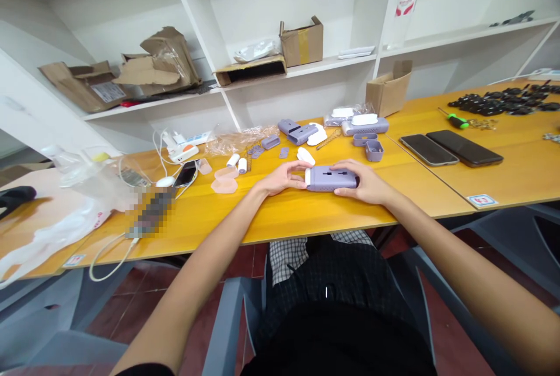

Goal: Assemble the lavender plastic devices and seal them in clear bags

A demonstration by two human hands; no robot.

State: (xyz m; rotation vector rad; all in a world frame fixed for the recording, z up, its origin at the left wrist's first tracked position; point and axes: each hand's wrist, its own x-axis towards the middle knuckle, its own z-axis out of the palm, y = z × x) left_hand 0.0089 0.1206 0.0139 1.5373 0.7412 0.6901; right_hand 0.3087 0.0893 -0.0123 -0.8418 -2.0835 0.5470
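A purple plastic device [331,177] with a white end cap lies on the yellow table [306,212] in front of me. My left hand [284,177] pinches its white end, fingers curled round it. Around the device's right end, my right hand [366,183] wraps with the fingers closed over the top. More purple housings [297,131] and white parts [305,156] lie scattered just behind. A longer purple unit [365,125] with a white top sits further back.
Two dark phones [450,148] lie flat on the right, a green-handled screwdriver [455,119] and a pile of black parts [503,101] beyond. A white plastic bag [65,212], cables and a power strip [184,151] sit on the left. Cardboard boxes fill the shelves [301,40].
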